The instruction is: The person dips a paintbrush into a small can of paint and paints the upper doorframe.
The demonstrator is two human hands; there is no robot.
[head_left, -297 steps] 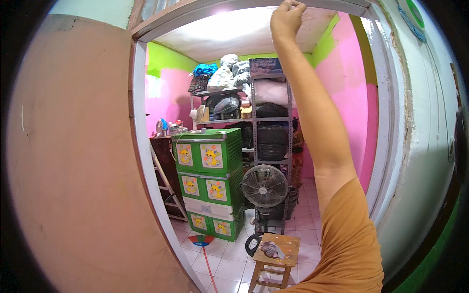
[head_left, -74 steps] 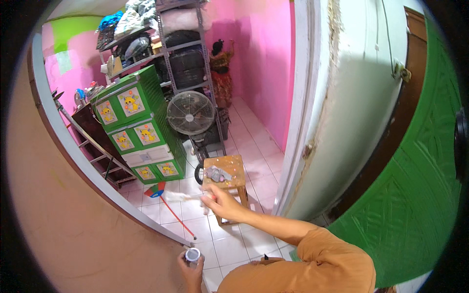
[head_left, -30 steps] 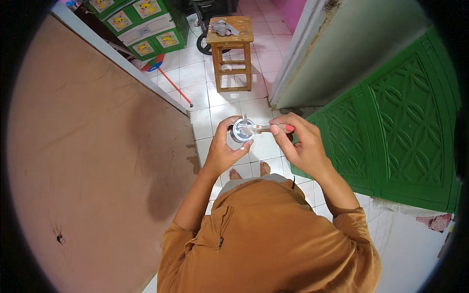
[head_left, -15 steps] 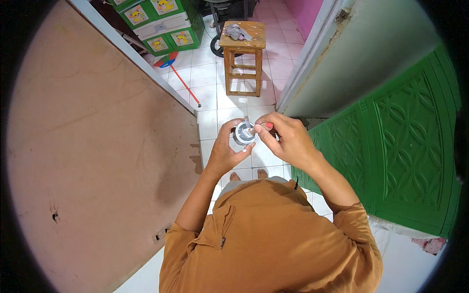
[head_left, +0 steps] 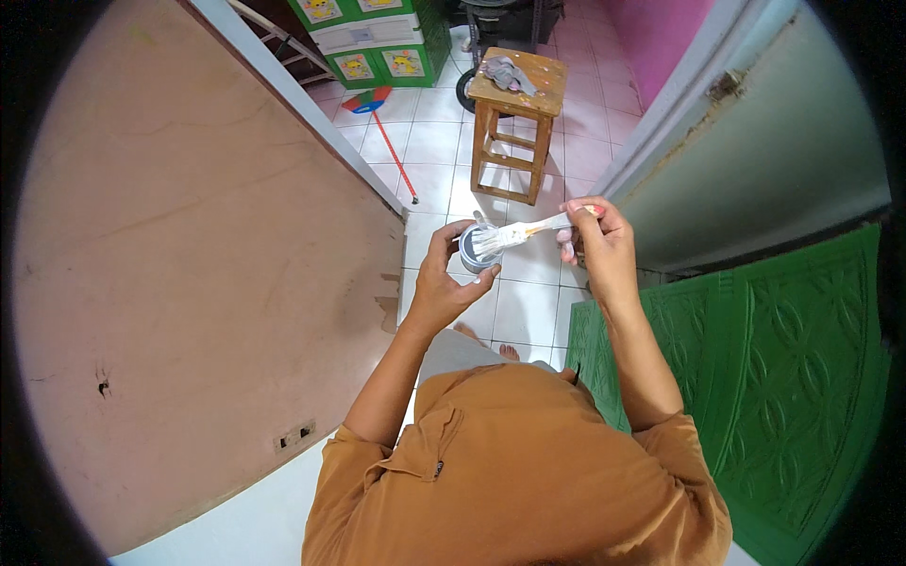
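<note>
A small round can, greyish inside, sits in my left hand, with the fingers and thumb curled round its sides. My right hand is closed on a paintbrush by its red-tipped handle. The brush lies slanted, its white-coated bristles over the can's mouth and touching or just inside the rim. White smears mark my right fingertips. Whatever lies at the bottom of the can is hidden by the bristles.
Ahead in the doorway stands a wooden stool with a grey rag on it. A red-handled broom lies on the tiles, near a green drawer cabinet. A beige wall rises at left, a green carved panel at right.
My right hand has moved right, away from the can, drawing the brush back so its bristles and handle show. My left hand still holds the can. The whole view has shifted slightly.
</note>
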